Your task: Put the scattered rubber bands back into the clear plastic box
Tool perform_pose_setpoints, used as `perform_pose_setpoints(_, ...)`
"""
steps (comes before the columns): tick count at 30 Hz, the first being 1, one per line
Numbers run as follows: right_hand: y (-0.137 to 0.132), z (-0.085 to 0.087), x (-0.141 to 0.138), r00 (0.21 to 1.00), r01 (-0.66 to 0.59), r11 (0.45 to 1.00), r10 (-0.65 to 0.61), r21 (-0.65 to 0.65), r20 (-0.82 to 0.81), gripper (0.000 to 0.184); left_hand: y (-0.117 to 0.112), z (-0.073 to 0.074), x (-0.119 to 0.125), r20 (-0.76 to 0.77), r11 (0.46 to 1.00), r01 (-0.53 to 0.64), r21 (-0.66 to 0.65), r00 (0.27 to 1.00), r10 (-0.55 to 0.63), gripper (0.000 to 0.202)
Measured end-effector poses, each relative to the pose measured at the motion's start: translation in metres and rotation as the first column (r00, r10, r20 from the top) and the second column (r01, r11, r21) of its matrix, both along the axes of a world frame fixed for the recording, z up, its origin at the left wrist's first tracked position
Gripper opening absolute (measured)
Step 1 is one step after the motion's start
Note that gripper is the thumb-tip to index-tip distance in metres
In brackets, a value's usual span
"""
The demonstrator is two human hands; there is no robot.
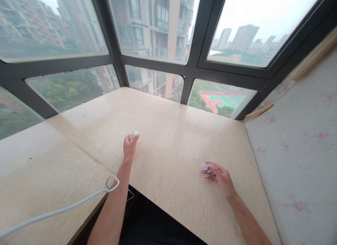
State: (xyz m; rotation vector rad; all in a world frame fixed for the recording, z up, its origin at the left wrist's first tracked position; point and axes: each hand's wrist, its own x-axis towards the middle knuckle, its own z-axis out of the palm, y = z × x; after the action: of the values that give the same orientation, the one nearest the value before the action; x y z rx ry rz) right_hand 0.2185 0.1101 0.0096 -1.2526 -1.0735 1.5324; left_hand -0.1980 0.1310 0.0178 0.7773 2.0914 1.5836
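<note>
My left hand reaches out over the pale wooden window-sill desk, its fingers pinched on a small white object that I cannot identify. My right hand rests low on the desk near its right side, fingers curled around another small white piece with a dark mark on it. Both forearms stretch forward from the bottom of the view. A white cable with a small loop at its end lies across the desk's left part, the loop close to my left forearm.
The desk wraps round a bay of dark-framed windows looking out on apartment blocks and a sports court. A floral-patterned pale surface borders the desk on the right. A dark gap lies below the desk's front edge.
</note>
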Motion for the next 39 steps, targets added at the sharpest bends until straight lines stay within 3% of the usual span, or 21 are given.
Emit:
perform_pose_setpoints(2, -0.001, 0.0, -0.001, 1.0, 0.014, 1.0, -0.014, 0.002, 0.014, 0.05, 0.008, 0.007, -0.013, -0.259, 0.977, 0.006, -0.214, 0.964, -0.063, 0.06)
perform_pose_setpoints(4, -0.001, 0.0, -0.002, 0.999, 0.023, 1.0, -0.023, 0.001, 0.028, 0.051, 0.014, 0.015, -0.022, -0.41, 0.929, 0.002, -0.37, 0.897, -0.166, 0.061)
perform_pose_setpoints(6, -0.001, 0.001, -0.003, 0.999, 0.024, 1.0, -0.024, 0.0, 0.036, 0.052, 0.017, 0.024, -0.027, -0.465, 0.898, -0.002, -0.441, 0.856, -0.227, 0.063)
perform_pose_setpoints(8, -0.001, 0.0, -0.003, 0.999, 0.023, 1.0, -0.023, 0.0, 0.032, 0.051, 0.019, 0.031, -0.029, -0.47, 0.899, -0.008, -0.437, 0.855, -0.221, 0.065)
perform_pose_setpoints(11, -0.001, 0.0, -0.002, 1.0, 0.023, 1.0, -0.023, 0.002, 0.009, 0.05, 0.017, 0.038, -0.026, -0.41, 0.943, 0.0, -0.332, 0.901, -0.145, 0.069)
perform_pose_setpoints(13, -0.002, 0.0, -0.001, 1.0, 0.028, 1.0, -0.028, 0.002, -0.005, 0.05, 0.014, 0.041, -0.018, -0.286, 0.972, 0.042, -0.231, 0.952, -0.109, 0.077)
perform_pose_setpoints(17, -0.005, 0.001, 0.004, 0.998, 0.042, 0.999, -0.043, -0.006, -0.053, 0.047, 0.007, 0.045, 0.009, 0.003, 0.98, 0.198, -0.025, 0.98, -0.198, 0.098)
perform_pose_setpoints(20, -0.01, 0.001, 0.014, 0.993, 0.082, 0.997, -0.082, -0.005, -0.086, 0.043, 0.0, 0.045, 0.035, 0.128, 0.958, 0.265, 0.113, 0.952, -0.278, 0.094)
perform_pose_setpoints(25, -0.029, 0.006, 0.034, 0.976, 0.19, 0.982, -0.191, -0.012, -0.101, 0.04, -0.016, 0.027, 0.079, 0.17, 0.885, 0.322, 0.337, 0.904, -0.393, 0.068)
perform_pose_setpoints(30, -0.05, 0.013, 0.055, 0.945, 0.3, 0.954, -0.3, -0.022, -0.133, 0.041, -0.028, 0.001, 0.12, 0.208, 0.84, 0.388, 0.379, 0.849, -0.486, 0.067)
perform_pose_setpoints(34, -0.06, 0.02, 0.073, 0.886, 0.44, 0.898, -0.437, -0.014, -0.154, 0.045, -0.033, -0.005, 0.155, 0.252, 0.737, 0.522, 0.43, 0.714, -0.653, 0.074)
perform_pose_setpoints(37, -0.064, 0.023, 0.085, 0.836, 0.535, 0.845, -0.529, 0.004, -0.15, 0.046, -0.035, -0.005, 0.182, 0.248, 0.6, 0.671, 0.436, 0.551, -0.797, 0.083)
perform_pose_setpoints(39, -0.067, 0.023, 0.091, 0.806, 0.579, 0.815, -0.571, 0.01, -0.157, 0.045, -0.036, -0.005, 0.202, 0.239, 0.499, 0.764, 0.409, 0.439, -0.866, 0.078)
